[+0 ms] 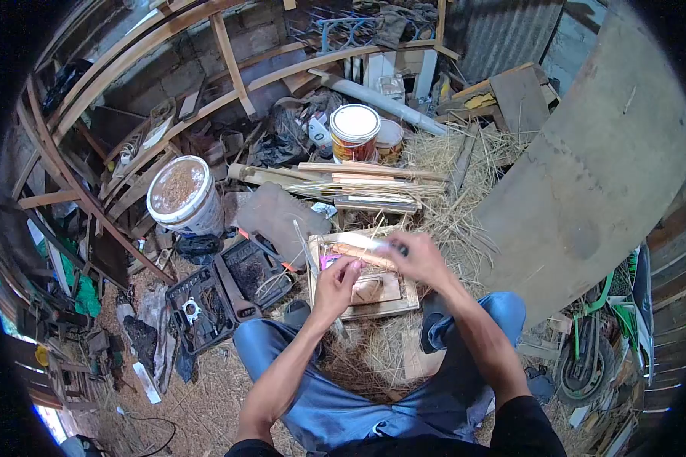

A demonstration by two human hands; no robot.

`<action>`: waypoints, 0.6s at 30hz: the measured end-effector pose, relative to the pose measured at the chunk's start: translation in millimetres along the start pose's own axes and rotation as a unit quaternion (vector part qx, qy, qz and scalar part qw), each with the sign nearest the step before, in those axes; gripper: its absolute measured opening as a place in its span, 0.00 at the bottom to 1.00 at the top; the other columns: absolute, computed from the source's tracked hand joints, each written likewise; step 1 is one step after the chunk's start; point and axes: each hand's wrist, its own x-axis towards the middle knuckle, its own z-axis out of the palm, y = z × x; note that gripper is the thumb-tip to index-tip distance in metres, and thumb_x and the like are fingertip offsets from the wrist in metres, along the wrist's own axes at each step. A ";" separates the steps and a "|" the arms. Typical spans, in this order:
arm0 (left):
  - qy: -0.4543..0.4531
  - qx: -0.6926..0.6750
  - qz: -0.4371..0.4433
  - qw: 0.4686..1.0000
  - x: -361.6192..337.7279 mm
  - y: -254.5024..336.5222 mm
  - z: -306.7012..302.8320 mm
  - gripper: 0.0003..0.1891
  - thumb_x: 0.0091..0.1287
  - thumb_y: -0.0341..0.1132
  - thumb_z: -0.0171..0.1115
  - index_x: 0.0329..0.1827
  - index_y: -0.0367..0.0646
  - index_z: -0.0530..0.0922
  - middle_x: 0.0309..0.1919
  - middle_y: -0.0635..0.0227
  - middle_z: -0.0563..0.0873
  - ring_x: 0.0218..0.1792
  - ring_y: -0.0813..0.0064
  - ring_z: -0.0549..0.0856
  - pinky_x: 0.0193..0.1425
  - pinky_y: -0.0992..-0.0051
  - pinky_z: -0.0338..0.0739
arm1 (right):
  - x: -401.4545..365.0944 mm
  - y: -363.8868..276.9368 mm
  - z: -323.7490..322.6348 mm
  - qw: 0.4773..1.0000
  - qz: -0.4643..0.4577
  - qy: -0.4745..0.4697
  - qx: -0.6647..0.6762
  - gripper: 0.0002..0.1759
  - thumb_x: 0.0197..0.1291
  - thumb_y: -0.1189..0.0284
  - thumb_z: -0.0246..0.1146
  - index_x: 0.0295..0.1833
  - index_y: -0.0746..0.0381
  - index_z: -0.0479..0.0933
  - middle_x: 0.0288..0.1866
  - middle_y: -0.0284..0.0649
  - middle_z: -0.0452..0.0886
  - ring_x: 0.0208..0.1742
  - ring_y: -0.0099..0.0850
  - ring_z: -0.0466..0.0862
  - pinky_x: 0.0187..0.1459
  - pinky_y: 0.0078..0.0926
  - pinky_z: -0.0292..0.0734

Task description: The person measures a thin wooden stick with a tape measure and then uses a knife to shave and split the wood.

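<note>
My left hand point(337, 287) is over the left part of a low wooden frame point(381, 308), fingers bent together; whatever they hold is too small to make out. My right hand point(418, 259) is above the frame's upper right, closed around a dark-handled tool whose pale blade point(360, 241) points left and is blurred. Between the hands lies a light wooden strip point(367, 255). A pink item point(329, 260) shows beside my left fingers. Within the frame sits a small wooden piece point(369, 289).
Left of the frame lie an open tool case point(200, 311) and a saw point(234, 288). Beyond are a white bucket point(184, 193), a lidded bucket point(355, 131) and stacked wood strips point(373, 174). A large board point(579, 183) leans at the right. Straw covers the ground.
</note>
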 end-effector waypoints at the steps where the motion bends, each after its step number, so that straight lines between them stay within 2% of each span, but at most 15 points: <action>1: 0.008 0.022 0.013 1.000 -2.2 -1.6 -2.0 0.12 0.73 0.36 0.52 0.43 0.36 0.79 0.24 0.76 0.76 0.27 0.87 0.70 0.31 0.83 0.65 | 6.2 9.8 -10.1 0.996 0.078 0.046 0.023 0.15 0.57 0.61 0.66 0.38 0.63 0.82 0.25 0.43 0.83 0.24 0.31 0.82 0.30 0.29 0.75; 2: 0.014 0.043 0.027 0.999 -5.0 -3.3 -3.1 0.12 0.73 0.36 0.53 0.43 0.36 0.79 0.24 0.76 0.75 0.27 0.87 0.70 0.31 0.83 0.65 | 11.2 19.9 -21.4 0.982 0.156 0.092 0.045 0.16 0.59 0.59 0.65 0.38 0.63 0.83 0.29 0.46 0.85 0.28 0.32 0.85 0.33 0.31 0.79; 4: -0.016 0.031 -0.007 0.999 -12.6 2.3 -5.6 0.12 0.73 0.37 0.54 0.45 0.36 0.79 0.27 0.77 0.76 0.28 0.88 0.70 0.32 0.84 0.65 | 17.1 37.9 -44.0 0.974 0.182 0.130 0.033 0.16 0.59 0.60 0.64 0.38 0.63 0.83 0.29 0.46 0.85 0.28 0.31 0.85 0.34 0.30 0.79; 6: 0.017 0.048 -0.008 0.999 -11.3 2.5 -3.7 0.11 0.72 0.35 0.53 0.44 0.36 0.80 0.23 0.76 0.76 0.25 0.86 0.71 0.29 0.82 0.66 | 13.4 37.5 -42.7 0.964 0.205 0.166 0.021 0.16 0.60 0.60 0.64 0.38 0.63 0.83 0.29 0.46 0.85 0.29 0.29 0.85 0.34 0.30 0.79; 8: 0.030 0.047 0.003 0.998 -3.7 -2.8 0.2 0.11 0.72 0.34 0.53 0.43 0.35 0.80 0.22 0.75 0.77 0.24 0.85 0.71 0.28 0.81 0.66 | 1.0 12.9 -17.5 0.993 0.062 0.091 0.045 0.14 0.59 0.64 0.64 0.37 0.66 0.82 0.25 0.43 0.83 0.24 0.28 0.80 0.29 0.27 0.74; 10: 0.040 0.050 0.008 0.998 -1.0 0.9 5.2 0.11 0.72 0.34 0.53 0.43 0.35 0.80 0.20 0.73 0.77 0.22 0.84 0.71 0.27 0.80 0.66 | -9.8 -7.0 5.7 1.000 0.026 -0.002 -0.010 0.13 0.59 0.64 0.64 0.37 0.65 0.82 0.28 0.45 0.84 0.26 0.30 0.82 0.30 0.28 0.76; 11: 0.044 0.091 0.024 0.995 -2.4 7.1 8.0 0.10 0.71 0.33 0.54 0.42 0.35 0.80 0.20 0.70 0.77 0.22 0.83 0.72 0.27 0.79 0.67 | -10.0 -9.0 5.2 1.000 0.029 -0.003 -0.007 0.13 0.59 0.64 0.64 0.37 0.65 0.82 0.28 0.45 0.84 0.26 0.30 0.82 0.30 0.28 0.76; 13: 0.047 0.145 0.043 0.987 -4.2 7.8 7.2 0.08 0.69 0.31 0.56 0.41 0.35 0.80 0.18 0.63 0.77 0.19 0.79 0.74 0.25 0.76 0.68 | -1.6 -9.8 3.0 0.995 0.087 -0.043 -0.038 0.14 0.60 0.63 0.63 0.37 0.64 0.83 0.30 0.46 0.85 0.26 0.31 0.83 0.30 0.30 0.76; 14: 0.047 0.147 0.040 0.987 -9.8 6.0 5.8 0.08 0.69 0.31 0.56 0.41 0.35 0.80 0.18 0.63 0.77 0.19 0.79 0.74 0.25 0.76 0.68 | 5.1 8.5 -0.5 0.995 0.090 0.040 0.009 0.14 0.61 0.63 0.62 0.37 0.64 0.83 0.29 0.46 0.85 0.28 0.30 0.84 0.32 0.29 0.77; 15: 0.055 0.161 0.075 0.983 -15.0 15.2 5.6 0.08 0.69 0.31 0.56 0.41 0.35 0.80 0.18 0.64 0.77 0.19 0.79 0.73 0.25 0.76 0.68 | 11.7 29.4 -9.8 0.987 0.091 0.122 0.055 0.14 0.62 0.64 0.62 0.38 0.64 0.83 0.29 0.46 0.85 0.29 0.28 0.85 0.33 0.28 0.78; 16: 0.062 0.175 0.111 0.976 -18.4 20.4 4.8 0.08 0.69 0.31 0.56 0.41 0.35 0.80 0.18 0.64 0.78 0.18 0.79 0.73 0.24 0.76 0.68 | 15.1 33.9 -24.5 0.987 0.091 0.123 0.056 0.14 0.62 0.64 0.62 0.38 0.64 0.83 0.29 0.46 0.85 0.29 0.28 0.85 0.33 0.28 0.78; 17: 0.059 0.168 0.066 0.982 -20.2 19.1 2.9 0.09 0.69 0.32 0.56 0.41 0.35 0.80 0.18 0.65 0.78 0.18 0.81 0.72 0.23 0.77 0.67 | 17.2 32.4 -40.6 0.979 0.160 0.119 0.038 0.14 0.62 0.64 0.61 0.39 0.64 0.83 0.29 0.46 0.85 0.29 0.27 0.84 0.34 0.27 0.78; 18: 0.057 0.169 0.069 0.982 -16.6 15.6 0.3 0.09 0.69 0.32 0.56 0.41 0.35 0.80 0.18 0.65 0.78 0.18 0.81 0.72 0.23 0.77 0.67 | 18.8 30.1 -49.6 0.967 0.227 0.115 0.018 0.14 0.62 0.63 0.61 0.39 0.64 0.83 0.30 0.46 0.85 0.30 0.26 0.84 0.34 0.26 0.77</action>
